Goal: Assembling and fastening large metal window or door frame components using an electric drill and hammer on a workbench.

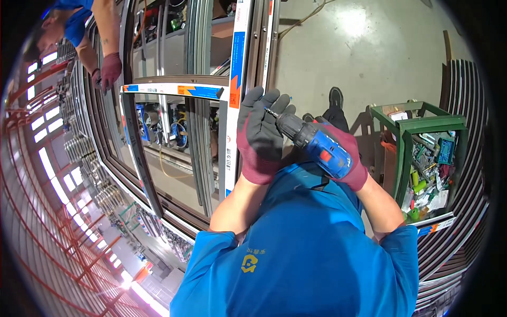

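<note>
Blue short-sleeved work shirt with a small yellow emblem on the chest. Both hands gloved: left glove and right glove, grey knit with maroon cuffs, palms possibly coated. Dark shoe visible below.

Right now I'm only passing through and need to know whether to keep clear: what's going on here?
A person in a blue shirt holds a blue and black cordless drill in the gloved right hand. The gloved left hand is cupped around the drill's tip, fingers touching the bit, beside a tall metal window frame wrapped in protective film. At the upper left, another person's gloved hand rests on the same frame. A green bin of tools stands to the right.
</note>
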`<act>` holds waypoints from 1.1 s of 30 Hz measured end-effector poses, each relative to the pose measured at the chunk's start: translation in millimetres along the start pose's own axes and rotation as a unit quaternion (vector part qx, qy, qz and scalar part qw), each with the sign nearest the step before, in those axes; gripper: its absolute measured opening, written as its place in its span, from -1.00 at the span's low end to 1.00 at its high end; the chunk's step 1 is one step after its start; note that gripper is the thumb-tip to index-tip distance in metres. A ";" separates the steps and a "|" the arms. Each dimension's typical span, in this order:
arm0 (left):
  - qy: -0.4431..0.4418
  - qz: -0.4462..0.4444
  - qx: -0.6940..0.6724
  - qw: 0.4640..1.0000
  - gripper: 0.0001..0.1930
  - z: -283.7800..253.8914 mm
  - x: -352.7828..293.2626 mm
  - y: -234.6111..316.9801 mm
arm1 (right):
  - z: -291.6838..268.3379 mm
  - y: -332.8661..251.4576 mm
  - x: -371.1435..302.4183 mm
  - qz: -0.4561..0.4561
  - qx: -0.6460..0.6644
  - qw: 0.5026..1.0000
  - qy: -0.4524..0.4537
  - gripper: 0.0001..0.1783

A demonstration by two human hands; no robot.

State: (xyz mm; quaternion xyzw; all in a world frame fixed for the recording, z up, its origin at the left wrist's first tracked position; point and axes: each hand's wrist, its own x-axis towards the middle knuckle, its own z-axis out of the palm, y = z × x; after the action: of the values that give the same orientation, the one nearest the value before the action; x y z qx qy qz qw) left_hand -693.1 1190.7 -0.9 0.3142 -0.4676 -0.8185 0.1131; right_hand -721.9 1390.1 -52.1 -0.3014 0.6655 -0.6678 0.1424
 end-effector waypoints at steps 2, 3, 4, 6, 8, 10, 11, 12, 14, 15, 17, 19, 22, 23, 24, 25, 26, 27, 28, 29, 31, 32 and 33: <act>0.005 -0.006 0.007 1.000 -0.58 1.4 0.4 -0.7 | 0.7 1.1 0.3 0.026 -0.006 1.000 -0.001 -0.53; 0.011 -0.009 0.012 1.000 -0.57 1.9 0.6 -1.2 | 1.0 2.6 -0.1 0.028 -0.005 1.000 0.000 -0.53; 0.012 -0.010 0.013 1.000 -0.57 -0.5 1.1 -3.4 | 1.4 4.4 -0.1 0.019 -0.008 1.000 0.004 -0.51; -0.042 0.028 0.085 0.995 -0.55 -8.1 2.2 -9.1 | 2.9 7.8 -0.6 0.011 -0.010 1.000 0.008 -0.49; -0.030 0.007 0.065 0.997 -0.56 -2.1 2.4 -4.9 | 4.5 10.5 -1.7 -0.016 -0.025 0.999 0.024 -0.53; -0.017 -0.014 0.044 0.999 -0.56 1.7 2.8 -4.5 | 2.5 9.0 -1.5 -0.006 -0.025 1.000 0.016 -0.56; -0.006 -0.003 0.061 0.998 -0.54 2.9 3.1 -6.6 | 2.1 8.9 -1.6 0.002 -0.026 1.000 0.007 -0.58; 0.004 0.008 0.078 0.997 -0.52 4.1 3.4 -8.2 | 2.5 10.2 -0.9 0.003 -0.025 1.000 0.008 -0.58; 0.011 0.005 0.072 0.997 -0.51 7.5 3.5 -8.7 | 2.5 12.8 1.0 -0.011 -0.038 0.999 0.016 -0.58; 0.017 0.005 0.064 0.998 -0.49 8.6 3.6 -9.3 | 0.5 12.8 0.7 -0.010 -0.038 0.999 0.016 -0.58; -0.007 0.037 0.110 0.993 -0.50 -3.8 5.0 -16.7 | -4.2 12.3 0.3 -0.001 -0.027 1.000 0.001 -0.59; -0.031 0.070 0.155 0.985 -0.51 -9.3 6.0 -19.8 | -6.5 15.5 -4.0 -0.004 -0.056 0.998 0.003 -0.58; 0.017 -0.019 0.159 0.987 -0.57 -5.7 9.5 -19.1 | -13.9 12.0 -2.9 0.023 -0.081 0.996 -0.021 -0.58; 0.019 -0.019 0.159 0.987 -0.57 -7.2 9.6 -21.6 | -16.1 10.7 -1.6 0.053 -0.079 0.994 -0.047 -0.58; -0.016 0.086 0.321 0.943 -0.57 -10.2 9.4 -24.7 | -13.9 15.5 -0.9 0.052 -0.077 0.995 -0.049 -0.58; -0.056 0.187 0.468 0.862 -0.57 -9.8 10.1 -26.1 | -11.7 22.0 -0.7 0.042 -0.040 0.998 -0.032 -0.59; -0.058 0.187 0.468 0.862 -0.57 -8.9 11.5 -26.5 | -9.8 26.5 -1.7 0.031 -0.003 0.999 -0.014 -0.60; -0.058 0.207 0.500 0.839 -0.58 -7.2 13.3 -26.3 | -9.1 27.8 -4.4 0.032 -0.004 0.999 -0.013 -0.60; -0.053 0.226 0.533 0.814 -0.58 -6.5 15.1 -24.5 | -8.2 29.1 -6.1 0.115 0.108 0.987 -0.003 -0.55; -0.052 0.226 0.534 0.813 -0.58 -4.4 16.7 -22.6 | -8.0 30.7 -7.5 0.197 0.218 0.956 0.008 -0.50; -0.056 0.229 0.552 0.800 -0.55 0.6 19.5 -21.3 | -7.4 39.1 -5.3 0.198 0.200 0.959 -0.035 -0.48; -0.055 0.229 0.553 0.799 -0.55 -0.1 21.3 -24.3 | -3.3 40.4 -6.9 0.224 0.241 0.944 -0.009 -0.50; -0.041 0.201 0.485 0.850 -0.54 -2.0 23.2 -28.7 | -1.1 41.2 -7.3 0.249 0.281 0.927 0.018 -0.51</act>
State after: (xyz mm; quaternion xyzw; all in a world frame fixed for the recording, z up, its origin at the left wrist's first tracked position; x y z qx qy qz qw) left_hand -706.7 1193.6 -35.1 0.1947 -0.8624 -0.4586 0.0891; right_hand -725.5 1392.3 -93.7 -0.0620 0.5065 -0.7759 0.3709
